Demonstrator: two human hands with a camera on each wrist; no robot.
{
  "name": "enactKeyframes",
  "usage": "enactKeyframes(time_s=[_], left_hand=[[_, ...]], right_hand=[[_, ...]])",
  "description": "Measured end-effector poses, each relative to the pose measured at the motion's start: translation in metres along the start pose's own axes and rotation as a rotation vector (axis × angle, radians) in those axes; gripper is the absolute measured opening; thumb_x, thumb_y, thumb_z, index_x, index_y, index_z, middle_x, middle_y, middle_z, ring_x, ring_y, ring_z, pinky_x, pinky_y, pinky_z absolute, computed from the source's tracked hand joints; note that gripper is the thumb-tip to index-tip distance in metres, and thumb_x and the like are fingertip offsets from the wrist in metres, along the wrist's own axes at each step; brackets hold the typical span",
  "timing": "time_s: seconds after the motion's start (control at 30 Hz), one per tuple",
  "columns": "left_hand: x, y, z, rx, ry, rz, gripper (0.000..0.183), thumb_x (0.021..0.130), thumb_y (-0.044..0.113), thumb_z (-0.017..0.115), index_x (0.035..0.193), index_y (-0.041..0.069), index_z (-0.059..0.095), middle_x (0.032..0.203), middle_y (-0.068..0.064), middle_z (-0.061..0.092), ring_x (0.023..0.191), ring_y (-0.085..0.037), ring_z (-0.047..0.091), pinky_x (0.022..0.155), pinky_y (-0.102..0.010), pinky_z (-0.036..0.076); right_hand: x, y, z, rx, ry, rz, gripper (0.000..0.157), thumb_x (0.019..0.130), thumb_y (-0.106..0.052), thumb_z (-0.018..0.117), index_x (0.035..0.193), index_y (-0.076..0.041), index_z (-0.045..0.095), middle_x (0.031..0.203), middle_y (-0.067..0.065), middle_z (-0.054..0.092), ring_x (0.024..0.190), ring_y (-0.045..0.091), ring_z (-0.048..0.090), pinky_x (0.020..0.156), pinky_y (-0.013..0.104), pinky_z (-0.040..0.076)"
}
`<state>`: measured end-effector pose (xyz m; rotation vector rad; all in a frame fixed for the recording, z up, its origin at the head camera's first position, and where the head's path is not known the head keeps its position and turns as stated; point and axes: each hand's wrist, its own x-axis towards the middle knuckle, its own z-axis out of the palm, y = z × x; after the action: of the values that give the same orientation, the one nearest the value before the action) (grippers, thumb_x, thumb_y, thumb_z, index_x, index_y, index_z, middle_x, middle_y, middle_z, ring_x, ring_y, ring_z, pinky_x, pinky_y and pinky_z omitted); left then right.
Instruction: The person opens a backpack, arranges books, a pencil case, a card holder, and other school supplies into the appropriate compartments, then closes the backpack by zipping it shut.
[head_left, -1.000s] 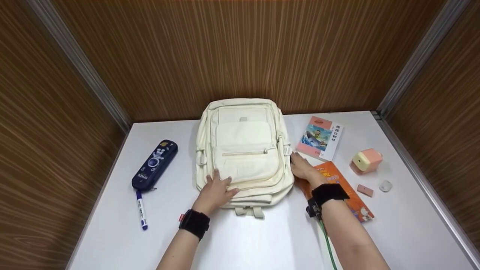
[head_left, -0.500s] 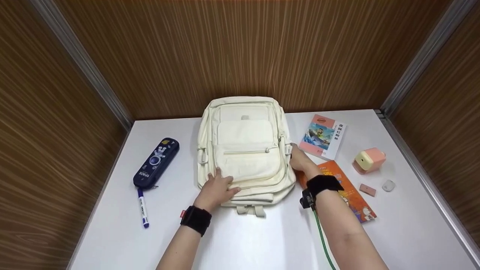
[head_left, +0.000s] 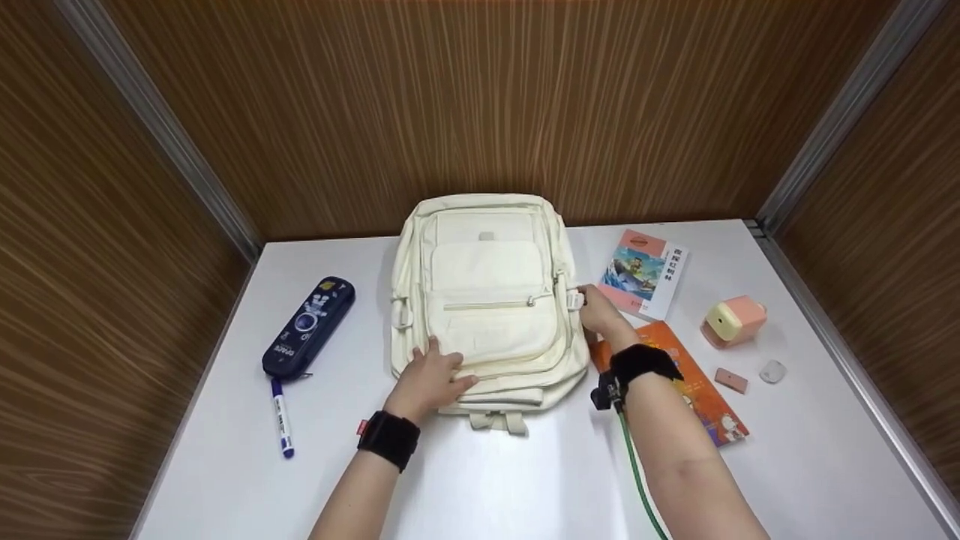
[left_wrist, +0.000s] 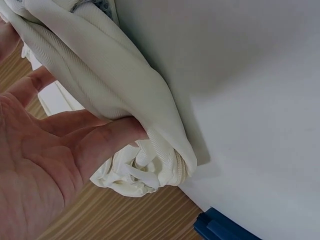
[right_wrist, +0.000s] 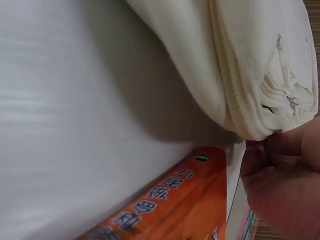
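A cream backpack lies front side up at the middle of the table, its zippered pockets showing. My left hand rests on its lower left part with fingers spread; in the left wrist view the thumb lies against the cream fabric. At the bag's right side, by the small white tag, my right hand pinches the edge. Curled fingers meet the bag's side seam in the right wrist view, and the fingertips are partly hidden.
On the left lie a navy pencil case and a marker. Rightward are a pink-and-white book, an orange book partly under the right forearm, a pink-and-yellow pencil sharpener, a pink block and a small grey-white piece. Wood-grain panels enclose the table.
My right hand has shifted slightly up along the bag's side, and its fingers have gone from lying flat by the edge to gripping it. The left hand and backpack hold still.
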<state>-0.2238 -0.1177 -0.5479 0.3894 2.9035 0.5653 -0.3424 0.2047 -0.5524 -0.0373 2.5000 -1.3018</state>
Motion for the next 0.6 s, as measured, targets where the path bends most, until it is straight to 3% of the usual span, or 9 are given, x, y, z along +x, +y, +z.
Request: enactKeyframes(time_s=[0.1,0.2,0.3,0.4,0.47,0.53,0.6], left_hand=[[0.0001,0.0000,-0.0009,0.001,0.000,0.001,0.054,0.091,0.058,0.059,0.121,0.013,0.067,0.145,-0.042,0.027,0.120,-0.070,0.033,0.093,-0.066,0.042],[-0.0001,-0.0001,-0.0001,-0.004,-0.001,0.011,0.054,0.091,0.058,0.059,0.120,0.013,0.067,0.145,-0.042,0.028,0.119,-0.070,0.034,0.093,-0.066,0.041],[-0.0003,-0.0011,0.0003,-0.009,-0.003,0.019,0.054,0.091,0.057,0.060,0.120,0.013,0.066,0.145,-0.042,0.027,0.119,-0.070,0.034,0.093,-0.066,0.041],[-0.0010,-0.0021,0.0001,-0.018,-0.007,0.013,0.053,0.091,0.057,0.060,0.121,0.013,0.066,0.145,-0.042,0.027,0.120,-0.070,0.033,0.093,-0.067,0.040],[-0.0013,-0.0028,0.0002,-0.024,-0.003,0.010,0.052,0.091,0.056,0.061,0.121,0.014,0.066,0.144,-0.043,0.028,0.120,-0.070,0.033,0.093,-0.066,0.040],[-0.0011,-0.0028,0.0003,-0.027,-0.001,0.010,0.052,0.091,0.056,0.061,0.121,0.014,0.067,0.144,-0.043,0.028,0.120,-0.070,0.033,0.092,-0.066,0.041],[-0.0009,-0.0022,0.0006,-0.027,0.008,0.017,0.051,0.091,0.055,0.061,0.120,0.013,0.067,0.143,-0.043,0.029,0.119,-0.070,0.034,0.090,-0.067,0.043]], right_hand=[[0.0016,-0.0014,-0.0017,0.060,0.033,0.033,0.057,0.092,0.012,0.024,0.148,0.006,0.028,0.152,0.028,0.028,0.142,0.040,0.022,0.113,0.049,0.024],[0.0026,0.0016,0.0000,0.187,0.102,0.071,0.057,0.091,0.014,0.024,0.146,0.006,0.036,0.150,0.027,0.033,0.141,0.038,0.026,0.112,0.046,0.027],[0.0041,0.0027,0.0026,0.339,0.168,0.127,0.050,0.095,0.009,0.029,0.143,0.004,0.042,0.147,0.023,0.039,0.138,0.035,0.032,0.109,0.043,0.032],[0.0058,0.0014,0.0040,0.423,0.207,0.161,0.043,0.100,0.001,0.037,0.142,0.002,0.046,0.143,0.021,0.043,0.132,0.031,0.040,0.103,0.038,0.039],[0.0068,0.0001,0.0049,0.457,0.218,0.175,0.040,0.101,-0.004,0.042,0.140,0.002,0.049,0.134,0.017,0.051,0.119,0.026,0.049,0.094,0.033,0.045],[0.0074,-0.0005,0.0047,0.483,0.213,0.184,0.036,0.100,-0.004,0.043,0.133,0.003,0.055,0.107,0.014,0.058,0.093,0.020,0.055,0.076,0.028,0.047],[0.0076,-0.0004,0.0036,0.511,0.190,0.200,0.031,0.099,-0.001,0.041,0.123,0.003,0.060,0.081,0.007,0.052,0.068,0.015,0.049,0.058,0.026,0.041]])
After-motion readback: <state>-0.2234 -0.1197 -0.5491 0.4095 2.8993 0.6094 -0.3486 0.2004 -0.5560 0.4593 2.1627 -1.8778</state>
